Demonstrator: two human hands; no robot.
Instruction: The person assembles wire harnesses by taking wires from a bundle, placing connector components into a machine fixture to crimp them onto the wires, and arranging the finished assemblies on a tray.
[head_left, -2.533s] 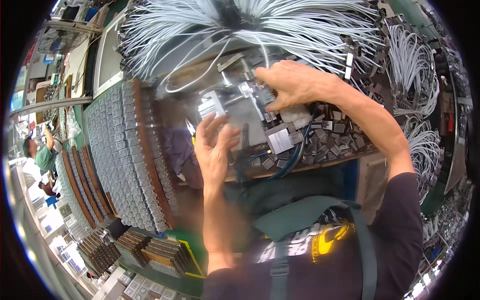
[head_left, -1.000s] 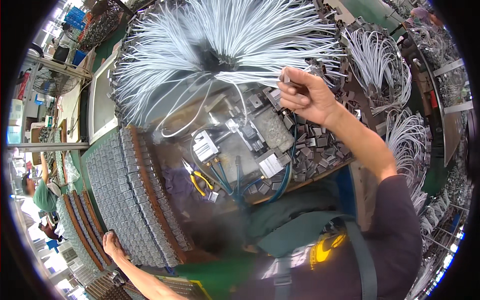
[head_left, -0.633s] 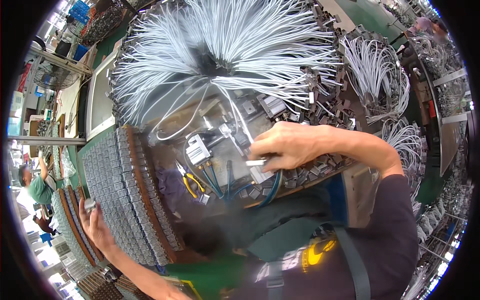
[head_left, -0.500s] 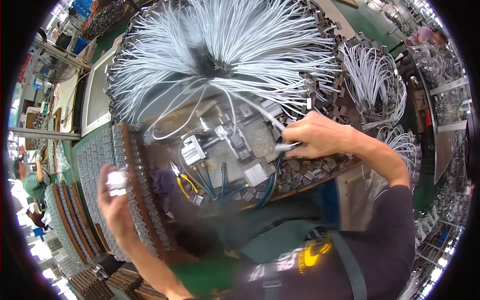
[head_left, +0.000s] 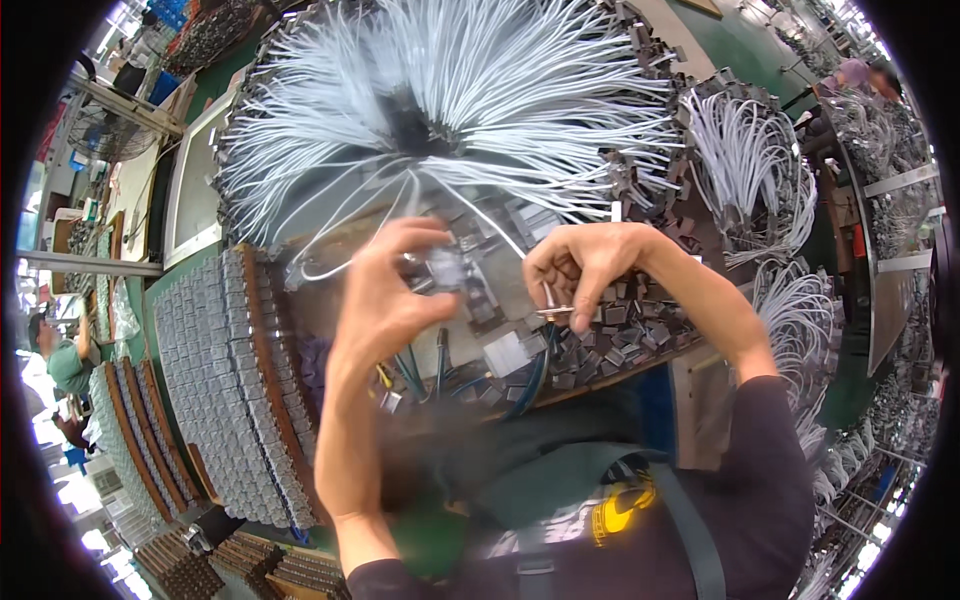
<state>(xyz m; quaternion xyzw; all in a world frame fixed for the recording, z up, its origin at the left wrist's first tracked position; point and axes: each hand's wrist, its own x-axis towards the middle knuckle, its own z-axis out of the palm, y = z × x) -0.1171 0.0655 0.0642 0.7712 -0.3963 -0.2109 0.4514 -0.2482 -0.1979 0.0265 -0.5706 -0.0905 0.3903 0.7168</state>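
My left hand [head_left: 385, 295] is over the bench fixture, its thumb and fingers curled around a small silver-white block [head_left: 440, 268] that motion blurs. To its right, my right hand [head_left: 595, 265] pinches the end of a white cable [head_left: 500, 232]. A small metal end piece [head_left: 553, 312] juts out below those fingers, next to the thumb. From the far bundle of white cables [head_left: 560, 100] the held cable runs down to this hand. Beneath both hands lies the metal fixture [head_left: 485, 300], partly hidden by my left hand, with a pale square block [head_left: 507, 353] at its near side.
Loose small metal housings [head_left: 600, 345] cover the bench right of the fixture. Stacked rows of grey blocks [head_left: 215, 370] stand at the left beside brown strips [head_left: 262, 350]. More white cables [head_left: 745, 160] hang at the right. A person in green [head_left: 70, 360] is at far left.
My left hand has come from the grey block rows at the left to above the fixture, carrying the silver-white block. My right hand has shifted slightly left, turning the cable end downward.
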